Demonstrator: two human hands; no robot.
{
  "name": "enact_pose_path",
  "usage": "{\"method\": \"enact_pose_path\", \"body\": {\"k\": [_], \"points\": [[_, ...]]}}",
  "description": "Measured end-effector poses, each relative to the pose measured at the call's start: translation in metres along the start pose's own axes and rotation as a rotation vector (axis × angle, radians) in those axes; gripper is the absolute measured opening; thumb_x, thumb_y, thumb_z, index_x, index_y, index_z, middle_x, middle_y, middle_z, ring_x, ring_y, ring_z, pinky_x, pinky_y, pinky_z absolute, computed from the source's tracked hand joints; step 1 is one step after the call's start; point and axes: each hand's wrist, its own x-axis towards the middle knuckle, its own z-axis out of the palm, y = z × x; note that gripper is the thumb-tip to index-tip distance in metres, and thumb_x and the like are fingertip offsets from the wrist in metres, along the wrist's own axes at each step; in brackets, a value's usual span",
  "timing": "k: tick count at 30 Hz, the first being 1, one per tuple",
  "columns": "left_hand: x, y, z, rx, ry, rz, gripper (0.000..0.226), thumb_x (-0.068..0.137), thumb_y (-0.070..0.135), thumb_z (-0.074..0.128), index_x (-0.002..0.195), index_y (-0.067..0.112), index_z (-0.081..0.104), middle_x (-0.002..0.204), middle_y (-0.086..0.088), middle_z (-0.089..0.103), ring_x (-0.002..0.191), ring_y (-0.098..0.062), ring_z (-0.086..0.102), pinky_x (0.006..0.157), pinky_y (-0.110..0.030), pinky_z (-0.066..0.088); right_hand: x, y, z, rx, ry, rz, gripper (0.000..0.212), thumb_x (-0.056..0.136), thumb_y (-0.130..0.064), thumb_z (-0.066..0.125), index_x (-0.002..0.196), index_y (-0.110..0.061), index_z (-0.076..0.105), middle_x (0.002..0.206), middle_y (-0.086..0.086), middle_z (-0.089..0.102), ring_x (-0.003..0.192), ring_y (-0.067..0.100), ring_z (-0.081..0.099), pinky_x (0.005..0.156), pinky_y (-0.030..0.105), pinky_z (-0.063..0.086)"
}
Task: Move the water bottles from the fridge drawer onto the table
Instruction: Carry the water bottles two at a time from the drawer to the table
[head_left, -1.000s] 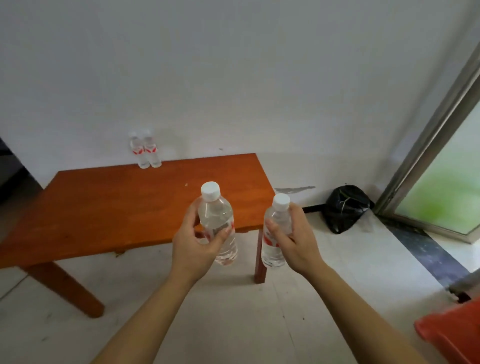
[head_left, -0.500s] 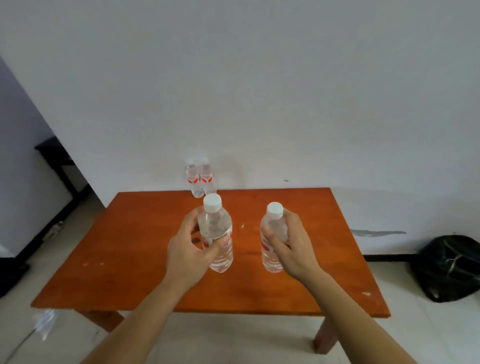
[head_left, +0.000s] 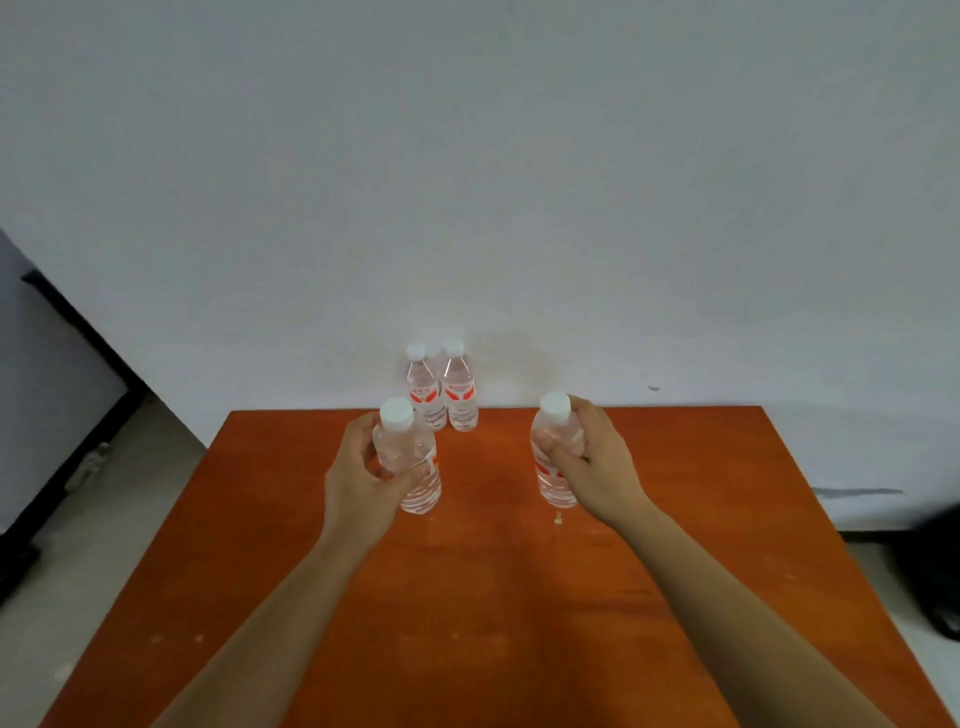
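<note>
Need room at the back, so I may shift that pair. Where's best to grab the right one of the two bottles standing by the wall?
Probably its neck and shoulder, from the front right. The right bottle stands upright, its neighbour close against its left side and the wall just behind, so only the front, right and top look free.

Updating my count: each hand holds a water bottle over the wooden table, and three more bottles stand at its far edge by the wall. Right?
Not three: the head view shows two, the left standing bottle and the right standing bottle. Otherwise right: left hand grips the left-held bottle, right hand the right-held bottle, over the wooden table.
</note>
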Motion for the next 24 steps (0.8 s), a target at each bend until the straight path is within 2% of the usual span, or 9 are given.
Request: {"method": "enact_pose_path", "body": {"k": [3, 7, 11, 12, 15, 19, 24], "points": [[0.060, -0.037, 0.001, -0.010, -0.050, -0.047, 0.074, 0.069, 0.017, 0.089, 0.128, 0.028, 0.048, 0.118, 0.011, 0.061, 0.108, -0.014, 0.061, 0.082, -0.021, 0.047, 0.043, 0.006, 0.036, -0.031, 0.039, 0.082, 0.049, 0.093, -0.034, 0.066, 0.139, -0.023, 0.050, 0.130, -0.010, 0.050, 0.116, 0.007, 0.047, 0.091, 0.026, 0.037], [0.136, -0.082, 0.007, 0.009, -0.116, -0.084, 0.075, 0.069, 0.012, 0.088, 0.131, 0.024, 0.047, 0.123, 0.007, 0.059, 0.109, -0.016, 0.058, 0.082, -0.020, 0.046, 0.095, 0.022, 0.077, -0.123, 0.085, 0.189, 0.049, 0.092, -0.031, 0.068, 0.139, -0.022, 0.053, 0.145, 0.000, 0.044, 0.121, 0.007, 0.042, 0.094, 0.024, 0.035], [0.200, -0.119, 0.016, 0.088, -0.121, -0.099, 0.079, 0.067, 0.014, 0.089, 0.133, 0.024, 0.047, 0.126, -0.003, 0.053, 0.116, -0.025, 0.056, 0.093, -0.037, 0.050, 0.139, 0.034, 0.109, -0.127, 0.121, 0.264, 0.044, 0.091, -0.025, 0.069, 0.134, -0.024, 0.058, 0.141, 0.006, 0.048, 0.113, 0.004, 0.039, 0.083, 0.007, 0.032], [0.213, -0.125, 0.019, 0.091, -0.118, -0.105, 0.079, 0.068, 0.013, 0.088, 0.134, 0.024, 0.047, 0.126, -0.004, 0.053, 0.117, -0.025, 0.056, 0.093, -0.036, 0.049, 0.150, 0.036, 0.116, -0.114, 0.129, 0.279, 0.044, 0.092, -0.024, 0.069, 0.134, -0.022, 0.059, 0.139, 0.007, 0.049, 0.113, 0.006, 0.041, 0.084, 0.009, 0.033], [0.243, -0.139, 0.028, 0.080, -0.103, -0.143, 0.077, 0.071, 0.011, 0.086, 0.136, 0.022, 0.047, 0.134, -0.004, 0.055, 0.122, -0.025, 0.054, 0.094, -0.035, 0.046, 0.178, 0.042, 0.132, -0.081, 0.173, 0.336, 0.043, 0.093, -0.024, 0.068, 0.135, -0.019, 0.059, 0.138, 0.009, 0.049, 0.122, 0.020, 0.050, 0.094, 0.025, 0.038], [0.269, -0.154, 0.037, 0.041, -0.131, -0.187, 0.077, 0.072, 0.012, 0.085, 0.138, 0.026, 0.047, 0.139, 0.000, 0.056, 0.124, -0.025, 0.055, 0.100, -0.050, 0.049, 0.204, 0.047, 0.150, -0.082, 0.144, 0.335, 0.043, 0.096, -0.025, 0.064, 0.137, -0.017, 0.057, 0.141, 0.008, 0.048, 0.122, 0.018, 0.049, 0.094, 0.025, 0.036], [0.278, -0.178, 0.044, 0.031, -0.243, -0.226, 0.081, 0.078, 0.015, 0.082, 0.146, 0.027, 0.041, 0.145, 0.000, 0.051, 0.131, -0.025, 0.050, 0.100, -0.041, 0.047, 0.221, 0.061, 0.160, -0.119, 0.019, 0.308, 0.045, 0.099, -0.029, 0.058, 0.141, -0.015, 0.049, 0.142, 0.008, 0.050, 0.128, 0.024, 0.049, 0.103, 0.034, 0.040]]}}
